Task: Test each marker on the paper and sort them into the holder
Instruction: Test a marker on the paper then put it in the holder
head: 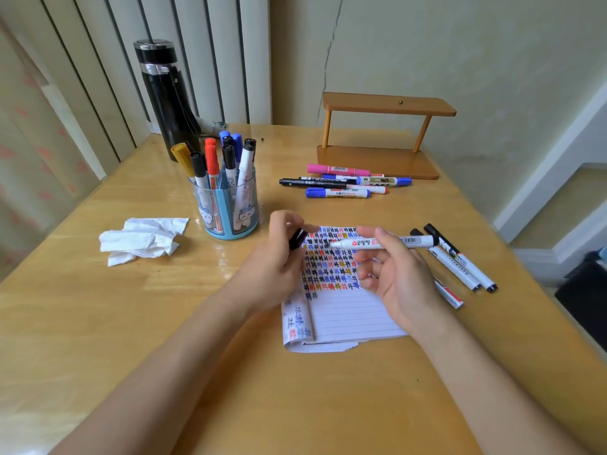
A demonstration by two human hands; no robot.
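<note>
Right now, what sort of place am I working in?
Probably a desk in the corner of a home, not a workshop: a wooden table set against a painted wall, a holder full of markers, lined paper covered in test scribbles, and a black flask.

Counter (pixel 98 323): glossy varnished wood
Holder (pixel 226 205): clear plastic
Paper (pixel 354 313): matt, lined
Tissue (pixel 141 239): crumpled, soft
Flask (pixel 167 93): glossy black

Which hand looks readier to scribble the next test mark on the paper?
Probably the right hand: it holds the uncapped marker, tip over the paper. The left hand pinches only the black cap.
</note>
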